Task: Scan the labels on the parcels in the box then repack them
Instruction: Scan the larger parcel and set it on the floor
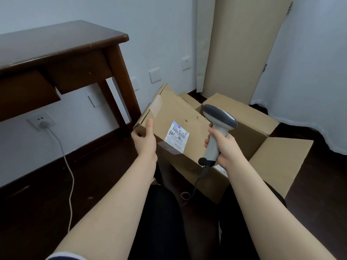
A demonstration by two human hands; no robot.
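On the dark floor ahead of the person's knees stands one open box (249, 128), its flaps folded outward. Left of the box is one dark wooden desk (56, 51). Behind the box stand one pale door (244, 44) and, to the right of it, one white curtain (309, 72).

One parcel (174, 113) is held in the air over the left side of the box, tilted, its broad face turned up toward the camera. One scanner (217, 128), grey with a darker head, stands upright over the box just right of the parcel, its head above the parcel's right edge; its one dark cord (199, 181) hangs down in front of the box.

Two hands are in view. The left hand (146, 141) grips the parcel's left end, thumb flat on top, fingers wrapped underneath. The right hand (223, 147) is curled tight round the scanner's handle.

One white label (177, 135) with barcodes sits on the parcel's upturned face, between the two hands (a scrap of white print also shows inside the box below the right hand, but what it is on I cannot tell).

On the wall left of and behind the box are two sockets, one (40, 121) with a plug and one white cable (69, 175) running down to the floor, the other (185, 63) free.
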